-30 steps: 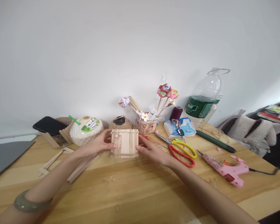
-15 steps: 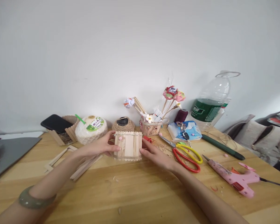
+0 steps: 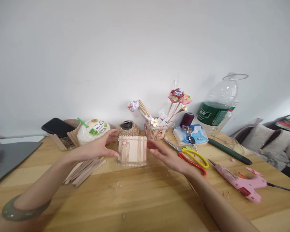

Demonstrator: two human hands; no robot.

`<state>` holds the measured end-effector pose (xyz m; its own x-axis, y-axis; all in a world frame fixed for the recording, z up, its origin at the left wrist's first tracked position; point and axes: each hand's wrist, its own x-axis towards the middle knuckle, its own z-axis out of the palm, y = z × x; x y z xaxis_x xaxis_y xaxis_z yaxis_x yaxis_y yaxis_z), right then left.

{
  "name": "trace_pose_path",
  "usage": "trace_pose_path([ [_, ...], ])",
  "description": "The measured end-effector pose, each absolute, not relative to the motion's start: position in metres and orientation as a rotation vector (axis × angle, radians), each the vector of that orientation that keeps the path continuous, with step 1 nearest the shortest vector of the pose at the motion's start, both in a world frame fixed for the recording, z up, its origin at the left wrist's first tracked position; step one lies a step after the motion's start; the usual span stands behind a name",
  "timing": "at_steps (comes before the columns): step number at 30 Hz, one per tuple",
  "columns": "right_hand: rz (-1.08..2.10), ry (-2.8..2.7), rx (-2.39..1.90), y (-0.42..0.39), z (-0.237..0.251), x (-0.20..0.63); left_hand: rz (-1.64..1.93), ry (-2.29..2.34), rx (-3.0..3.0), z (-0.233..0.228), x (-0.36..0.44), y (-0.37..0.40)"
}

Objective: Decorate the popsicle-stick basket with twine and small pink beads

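Note:
A small box made of popsicle sticks [image 3: 132, 149] stands upright on the wooden table, with twine along its top and bottom and a pink flower ornament at its upper left. My left hand [image 3: 103, 145] is open at the box's left side, thumb and fingers apart. On the other side, my right hand [image 3: 168, 156] is open with its fingers stretched toward the box's right edge; a small gap shows. Neither hand grips the box. Behind it sits a ball of twine [image 3: 128, 128]. Loose popsicle sticks [image 3: 87, 172] lie below my left wrist.
Scissors [image 3: 195, 158] and a pink glue gun [image 3: 241, 182] with its cord lie at the right. Along the wall stand a wrapped coconut [image 3: 89, 133], a decorated pot of paper flowers [image 3: 157, 131] and a large water bottle [image 3: 217, 106]. A phone [image 3: 58, 127] rests at the left.
Both hands have let go of the popsicle-stick box and moved apart, the left hand leftward and the right hand rightward. The box stays in place.

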<state>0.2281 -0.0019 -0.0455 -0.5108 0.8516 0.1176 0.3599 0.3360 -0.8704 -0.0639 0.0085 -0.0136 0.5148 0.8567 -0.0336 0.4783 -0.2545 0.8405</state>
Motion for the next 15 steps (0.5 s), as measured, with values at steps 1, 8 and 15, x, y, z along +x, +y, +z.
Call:
trace_pose_path([
  [1,1.056,-2.011,-1.114,-0.002,-0.042,0.232,0.547,1.122,1.961,-0.01,-0.066,0.007],
  [8,0.899,-2.094,-1.426,-0.024,-0.036,0.231,0.369,1.153,2.365,-0.003,-0.049,-0.015],
  [15,0.711,-2.18,-1.552,-0.037,-0.059,0.208,0.529,1.218,2.579,-0.026,-0.034,-0.011],
])
